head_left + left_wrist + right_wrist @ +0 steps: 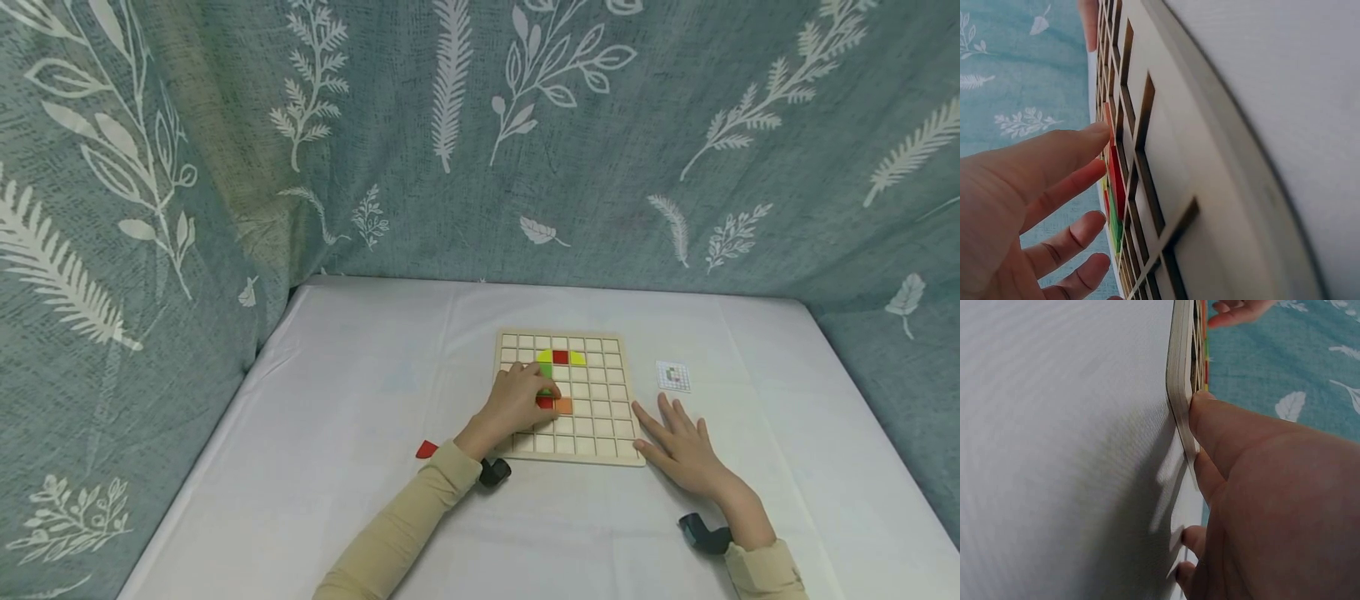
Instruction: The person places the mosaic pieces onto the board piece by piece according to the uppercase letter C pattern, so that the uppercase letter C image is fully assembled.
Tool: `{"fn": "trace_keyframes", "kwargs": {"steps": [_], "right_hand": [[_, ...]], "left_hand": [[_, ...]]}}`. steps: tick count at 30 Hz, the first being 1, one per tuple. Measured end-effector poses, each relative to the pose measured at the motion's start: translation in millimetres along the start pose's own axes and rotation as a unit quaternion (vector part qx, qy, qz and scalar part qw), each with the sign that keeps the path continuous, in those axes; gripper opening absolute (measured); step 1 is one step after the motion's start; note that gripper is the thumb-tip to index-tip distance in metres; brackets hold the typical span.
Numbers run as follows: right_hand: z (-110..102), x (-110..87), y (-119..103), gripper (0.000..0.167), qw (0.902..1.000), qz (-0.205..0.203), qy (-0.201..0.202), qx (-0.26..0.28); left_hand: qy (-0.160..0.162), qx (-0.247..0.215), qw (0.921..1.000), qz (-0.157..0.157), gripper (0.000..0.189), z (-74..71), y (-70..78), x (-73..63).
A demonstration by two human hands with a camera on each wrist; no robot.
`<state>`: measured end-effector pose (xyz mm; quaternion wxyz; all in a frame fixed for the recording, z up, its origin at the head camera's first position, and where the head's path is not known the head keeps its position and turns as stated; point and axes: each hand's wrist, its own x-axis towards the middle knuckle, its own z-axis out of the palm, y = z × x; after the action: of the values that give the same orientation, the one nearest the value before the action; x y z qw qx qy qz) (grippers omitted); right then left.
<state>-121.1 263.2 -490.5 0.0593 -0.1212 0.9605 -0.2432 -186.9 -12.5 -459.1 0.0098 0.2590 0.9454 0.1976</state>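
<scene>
A square wooden grid board (592, 460) lies on the white cloth. Its cells hold flat tiles: a red square (561, 357) between two yellow rounded ones (577, 359), a green piece (546, 370) below, then a red tile (544, 402) beside an orange tile (564, 407). Over the board, my left hand (517, 396) pinches the orange tile at its edges with thumb and index finger, the other fingers bent loosely. At the board's right edge rests my right hand (682, 450), fingers spread; the thumb (1210, 415) touches the near right corner.
A small printed pattern card (673, 377) lies right of the board, beyond the right hand. A red piece (426, 450) shows beside the left sleeve on the cloth. Black wrist cameras (495, 472) sit under both wrists. A leafy blue-green curtain (480, 208) hangs behind the table.
</scene>
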Motion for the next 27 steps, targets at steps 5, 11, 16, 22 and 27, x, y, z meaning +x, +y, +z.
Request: {"fn": "trace_keyframes", "kwargs": {"steps": [5,11,16,22,27], "right_hand": [[0.6,-0.2,-0.3,0.062,1.0,-0.001,0.001,0.0],[0.3,0.5,-0.4,0.062,1.0,-0.001,0.002,-0.003],[0.4,-0.3,-0.8,0.062,1.0,-0.002,0.004,-0.006],[-0.3,0.5,-0.6,0.061,1.0,-0.007,0.007,-0.002],[-0.3,0.3,-0.1,0.061,0.9999,-0.009,0.007,0.0]], "left_hand": [[0.016,0.007,0.9998,-0.003,0.021,-3.0,-2.5,-6.8],[0.024,-0.014,0.9996,-0.012,0.022,-7.3,-9.2,-17.2],[0.033,-0.03,0.9989,-0.015,0.021,-13.0,-15.8,-26.8],[0.047,-0.039,0.998,-0.018,0.024,-19.8,-21.8,-38.8],[0.058,-0.044,0.997,-0.024,0.023,-21.3,-27.3,-47.9]]}}
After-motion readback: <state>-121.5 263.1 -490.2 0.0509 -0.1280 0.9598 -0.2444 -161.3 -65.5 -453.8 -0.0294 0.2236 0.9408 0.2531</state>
